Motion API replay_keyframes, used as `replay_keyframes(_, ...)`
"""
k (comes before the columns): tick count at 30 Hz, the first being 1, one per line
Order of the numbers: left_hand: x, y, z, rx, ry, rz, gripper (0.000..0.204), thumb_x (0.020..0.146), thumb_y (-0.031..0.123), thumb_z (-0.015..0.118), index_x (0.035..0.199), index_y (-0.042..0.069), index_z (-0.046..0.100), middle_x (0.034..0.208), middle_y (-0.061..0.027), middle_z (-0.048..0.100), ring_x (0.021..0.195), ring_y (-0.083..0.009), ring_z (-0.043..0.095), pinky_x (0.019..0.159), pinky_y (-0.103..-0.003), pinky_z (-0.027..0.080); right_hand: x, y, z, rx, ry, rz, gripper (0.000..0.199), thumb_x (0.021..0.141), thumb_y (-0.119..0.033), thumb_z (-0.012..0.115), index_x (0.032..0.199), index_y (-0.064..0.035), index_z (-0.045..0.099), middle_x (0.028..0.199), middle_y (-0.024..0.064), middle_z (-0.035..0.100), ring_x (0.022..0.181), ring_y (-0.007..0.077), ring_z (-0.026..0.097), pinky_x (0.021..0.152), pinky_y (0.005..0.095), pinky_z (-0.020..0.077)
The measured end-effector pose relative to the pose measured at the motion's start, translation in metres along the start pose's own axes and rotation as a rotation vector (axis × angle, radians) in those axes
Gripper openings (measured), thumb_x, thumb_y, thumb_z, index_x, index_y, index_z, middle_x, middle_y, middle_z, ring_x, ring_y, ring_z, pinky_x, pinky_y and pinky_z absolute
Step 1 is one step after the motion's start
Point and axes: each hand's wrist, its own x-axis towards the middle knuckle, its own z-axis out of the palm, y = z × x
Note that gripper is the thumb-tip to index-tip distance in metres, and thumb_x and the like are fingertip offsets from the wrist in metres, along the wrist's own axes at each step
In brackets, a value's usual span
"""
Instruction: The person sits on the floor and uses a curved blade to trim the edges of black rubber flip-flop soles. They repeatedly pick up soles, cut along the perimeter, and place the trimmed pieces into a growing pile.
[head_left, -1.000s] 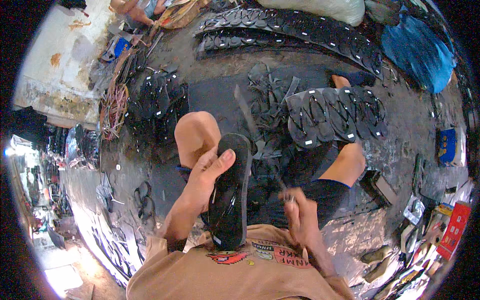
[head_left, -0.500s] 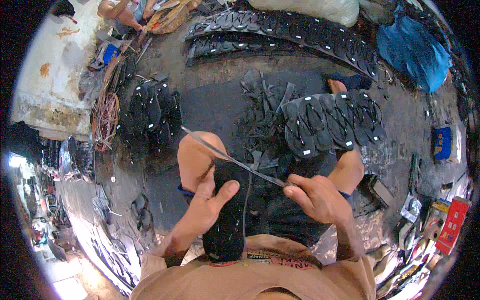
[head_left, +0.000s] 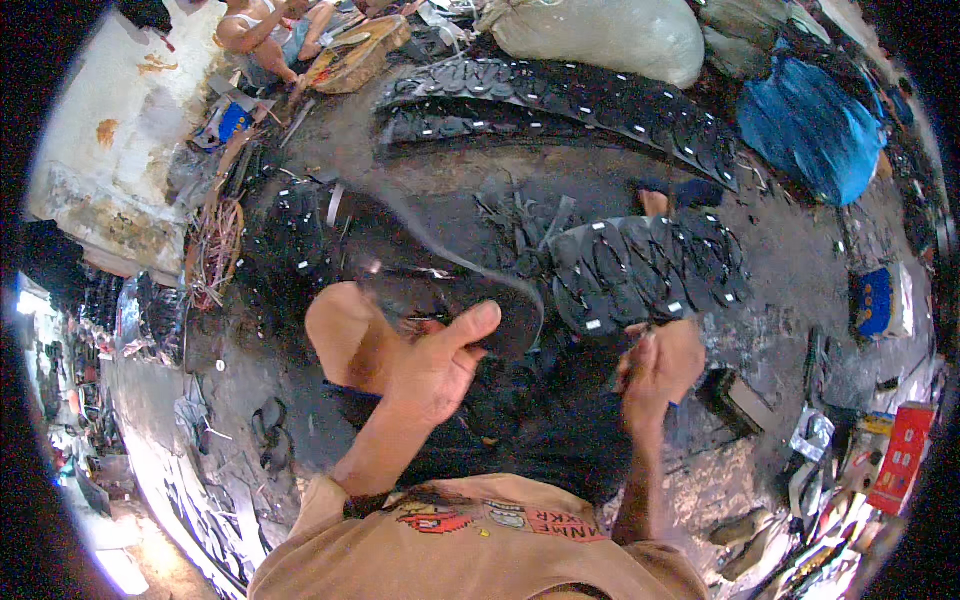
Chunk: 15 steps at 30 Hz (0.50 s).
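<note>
A black flip-flop (head_left: 420, 275) is tilted up in front of me, its broad face showing and its toe and heel spread from upper left to lower right. My left hand (head_left: 440, 365) grips its near edge, thumb on the near side and fingers partly hidden behind it. My right hand (head_left: 648, 375) is by my right knee, just below a row of black flip-flops (head_left: 640, 270) with small white labels. Motion smears its fingers, which look bent; whether anything is between them does not show.
Dark offcuts (head_left: 520, 225) lie beyond my hands. A pile of black flip-flops (head_left: 295, 235) is at the left, and long rows of flip-flops (head_left: 560, 95) stretch across the back. A blue plastic sack (head_left: 815, 130) stands far right. Another person (head_left: 262, 35) sits far left.
The thin dark piece seen edge-on between my hands now shows as a flip-flop's broad face, in my left hand. My right hand has let go and moved right.
</note>
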Motion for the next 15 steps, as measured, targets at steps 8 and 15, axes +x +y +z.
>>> replay_keyframes(8, -0.01, -0.019, 0.011, -0.16, 0.079, -0.157, 0.018, 0.096, 0.016, 0.077, 0.113, 0.014, 0.071, 0.11, -0.0031, 0.077, 0.099, -0.02, 0.075, 0.089, -0.038, 0.064, -0.127, 0.013, -0.006, -0.263, -0.242, -0.131, 0.028, 0.107, -0.028, 0.05, 0.11, -0.0035, 0.062, 0.064, 0.0081, 0.053, 0.057, 0.0161, 0.052, 0.054, 0.0354, 0.0412)
replay_keyframes(15, -0.025, -0.025, -0.004, -0.028, 0.106, -0.196, 0.031, 0.094, 0.011, 0.077, 0.122, 0.013, 0.065, 0.113, -0.0012, 0.073, 0.103, -0.022, 0.072, 0.09, -0.045, 0.063, -0.117, 0.02, -0.027, -0.477, -0.241, -0.168, 0.029, 0.104, -0.032, 0.057, 0.105, -0.004, 0.061, 0.068, 0.0208, 0.057, 0.061, 0.0396, 0.06, 0.058, 0.0447, 0.0446)
